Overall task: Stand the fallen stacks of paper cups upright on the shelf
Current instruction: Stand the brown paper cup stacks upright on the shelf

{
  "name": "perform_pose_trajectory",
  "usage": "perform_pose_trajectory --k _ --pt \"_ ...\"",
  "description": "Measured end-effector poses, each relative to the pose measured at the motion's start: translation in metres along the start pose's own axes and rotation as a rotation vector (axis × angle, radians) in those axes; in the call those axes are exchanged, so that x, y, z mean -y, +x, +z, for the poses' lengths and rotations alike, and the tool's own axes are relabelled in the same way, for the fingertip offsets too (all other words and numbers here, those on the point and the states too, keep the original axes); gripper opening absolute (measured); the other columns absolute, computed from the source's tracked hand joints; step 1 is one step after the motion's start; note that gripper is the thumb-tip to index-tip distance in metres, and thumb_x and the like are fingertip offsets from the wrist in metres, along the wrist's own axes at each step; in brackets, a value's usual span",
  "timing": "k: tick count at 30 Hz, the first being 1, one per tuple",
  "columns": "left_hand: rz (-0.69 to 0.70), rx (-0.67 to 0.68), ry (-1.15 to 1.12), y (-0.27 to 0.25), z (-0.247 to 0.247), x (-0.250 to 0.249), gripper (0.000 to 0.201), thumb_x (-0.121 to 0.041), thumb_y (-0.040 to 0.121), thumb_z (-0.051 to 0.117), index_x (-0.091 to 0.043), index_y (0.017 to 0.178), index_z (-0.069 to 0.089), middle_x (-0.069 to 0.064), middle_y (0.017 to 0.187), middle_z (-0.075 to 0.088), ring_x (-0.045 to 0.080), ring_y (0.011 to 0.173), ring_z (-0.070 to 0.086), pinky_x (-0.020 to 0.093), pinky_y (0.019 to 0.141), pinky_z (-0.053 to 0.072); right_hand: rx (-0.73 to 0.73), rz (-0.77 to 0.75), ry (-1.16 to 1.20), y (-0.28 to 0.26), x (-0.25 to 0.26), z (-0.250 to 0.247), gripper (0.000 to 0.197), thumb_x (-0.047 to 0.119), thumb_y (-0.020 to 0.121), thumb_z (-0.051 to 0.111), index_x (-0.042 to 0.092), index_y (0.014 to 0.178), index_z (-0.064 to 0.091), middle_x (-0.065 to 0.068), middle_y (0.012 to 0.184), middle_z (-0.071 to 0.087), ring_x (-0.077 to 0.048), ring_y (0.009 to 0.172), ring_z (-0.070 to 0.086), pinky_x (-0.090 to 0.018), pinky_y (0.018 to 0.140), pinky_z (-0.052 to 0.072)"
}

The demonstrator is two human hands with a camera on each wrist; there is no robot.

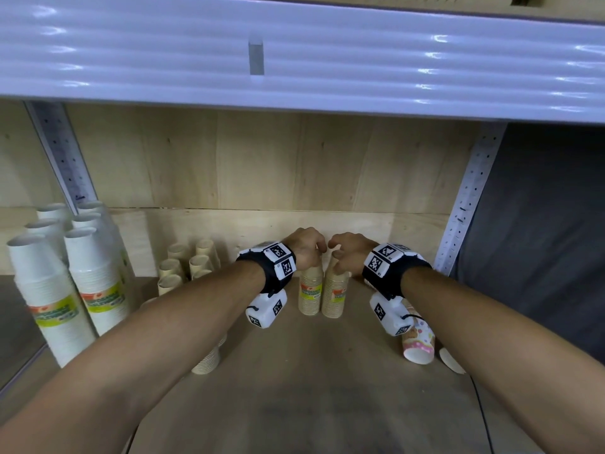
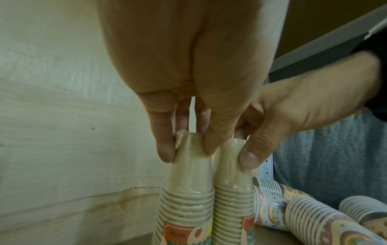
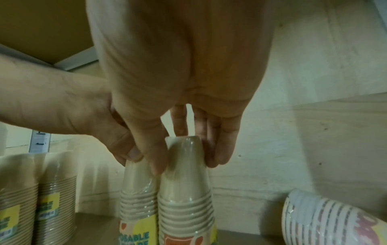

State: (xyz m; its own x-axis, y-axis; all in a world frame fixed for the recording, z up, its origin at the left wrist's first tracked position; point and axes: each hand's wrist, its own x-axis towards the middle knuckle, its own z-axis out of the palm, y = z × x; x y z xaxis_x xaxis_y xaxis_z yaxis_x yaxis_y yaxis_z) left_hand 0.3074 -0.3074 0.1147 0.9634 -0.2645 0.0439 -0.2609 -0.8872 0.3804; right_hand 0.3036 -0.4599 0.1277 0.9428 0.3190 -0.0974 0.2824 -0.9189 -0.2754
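Note:
Two tan paper cup stacks in clear wrap stand upright, side by side and touching, on the wooden shelf. My left hand pinches the top of the left tan stack between thumb and fingers. My right hand pinches the top of the right tan stack. The left wrist view shows my left hand on its stack. In the right wrist view my right hand holds its stack. A patterned cup stack lies on its side under my right wrist.
Tall white cup stacks stand at the left, with several upright tan stacks behind them. More patterned stacks lie fallen at the right. The upper shelf hangs low overhead, and a metal post bounds the right.

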Motion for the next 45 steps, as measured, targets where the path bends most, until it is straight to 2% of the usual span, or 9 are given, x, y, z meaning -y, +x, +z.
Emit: perform_pose_trajectory --k 5,7,11,15,23,31,36,41,45 --pt "-0.008 0.006 -0.001 0.002 0.0 0.001 0.036 -0.01 0.088 0.065 -0.015 0.124 0.065 0.007 0.127 0.062 0.022 0.111 0.06 0.027 0.088 0.051 -0.031 -0.002 -0.036 0.002 0.001 0.001 0.046 0.028 0.084 0.073 0.01 0.125 0.061 -0.004 0.123 0.058 -0.018 0.099 0.056 -0.017 0.054 0.033" --pt "-0.006 0.008 0.0 0.002 0.0 0.0 0.036 -0.01 0.088 0.065 -0.015 0.124 0.066 0.007 0.126 0.062 0.022 0.111 0.06 0.028 0.089 0.051 -0.041 0.002 -0.022 0.001 0.002 0.0 0.048 0.029 0.083 0.073 0.011 0.125 0.06 -0.004 0.123 0.058 -0.018 0.101 0.057 -0.016 0.055 0.035" --pt "-0.007 0.009 0.005 0.003 0.0 0.0 0.035 -0.011 0.088 0.066 -0.015 0.123 0.066 0.006 0.126 0.061 0.021 0.11 0.06 0.028 0.087 0.051 -0.002 -0.004 0.02 -0.001 0.003 -0.002 0.055 0.024 0.08 0.075 0.013 0.131 0.055 -0.003 0.122 0.059 -0.019 0.105 0.059 -0.027 0.077 0.05" --pt "-0.003 0.008 0.016 0.004 -0.001 -0.001 0.035 -0.013 0.089 0.066 -0.015 0.123 0.066 0.006 0.125 0.061 0.021 0.108 0.06 0.026 0.083 0.049 0.014 -0.018 -0.057 0.0 0.005 -0.005 0.043 0.019 0.082 0.072 0.009 0.123 0.062 -0.007 0.12 0.06 -0.018 0.095 0.057 -0.022 0.062 0.044" --pt "-0.02 0.025 0.04 0.001 -0.004 -0.005 0.034 -0.013 0.088 0.067 -0.015 0.122 0.066 0.004 0.125 0.057 0.022 0.107 0.059 0.027 0.08 0.049 -0.001 0.023 -0.036 0.003 0.006 -0.003 0.042 0.026 0.081 0.075 0.007 0.118 0.065 -0.009 0.116 0.063 -0.023 0.101 0.063 -0.028 0.071 0.048" --pt "-0.083 0.08 0.094 -0.016 -0.02 -0.008 0.039 -0.014 0.085 0.069 -0.016 0.124 0.064 0.004 0.123 0.059 0.02 0.103 0.059 0.025 0.073 0.046 0.06 0.021 -0.058 -0.003 0.02 -0.007 0.035 0.026 0.075 0.079 0.007 0.102 0.068 -0.007 0.09 0.067 -0.021 0.079 0.064 -0.023 0.054 0.044" --pt "-0.116 0.163 0.122 -0.039 -0.037 -0.008 0.037 -0.012 0.083 0.071 -0.015 0.12 0.067 -0.001 0.107 0.058 0.016 0.091 0.057 0.019 0.057 0.043 0.118 0.0 -0.076 -0.011 0.039 -0.008 0.034 0.029 0.073 0.08 0.009 0.099 0.069 0.0 0.071 0.06 -0.013 0.063 0.059 -0.021 0.053 0.045" --pt "-0.185 0.264 0.181 -0.069 -0.053 -0.008 0.03 -0.013 0.076 0.075 -0.015 0.106 0.071 0.001 0.099 0.065 0.016 0.086 0.061 0.022 0.061 0.049 0.194 -0.054 -0.064 -0.021 0.067 -0.005 0.033 0.024 0.074 0.08 0.004 0.099 0.07 -0.001 0.065 0.061 -0.014 0.056 0.058 -0.02 0.051 0.046" --pt "-0.255 0.356 0.19 -0.094 -0.061 -0.006 0.031 -0.008 0.077 0.076 -0.011 0.107 0.07 0.003 0.087 0.064 0.014 0.068 0.061 0.025 0.059 0.055 0.254 -0.112 -0.093 -0.032 0.093 0.0 0.02 0.023 0.077 0.079 0.01 0.089 0.068 -0.002 0.068 0.062 -0.016 0.058 0.06 -0.02 0.051 0.047"
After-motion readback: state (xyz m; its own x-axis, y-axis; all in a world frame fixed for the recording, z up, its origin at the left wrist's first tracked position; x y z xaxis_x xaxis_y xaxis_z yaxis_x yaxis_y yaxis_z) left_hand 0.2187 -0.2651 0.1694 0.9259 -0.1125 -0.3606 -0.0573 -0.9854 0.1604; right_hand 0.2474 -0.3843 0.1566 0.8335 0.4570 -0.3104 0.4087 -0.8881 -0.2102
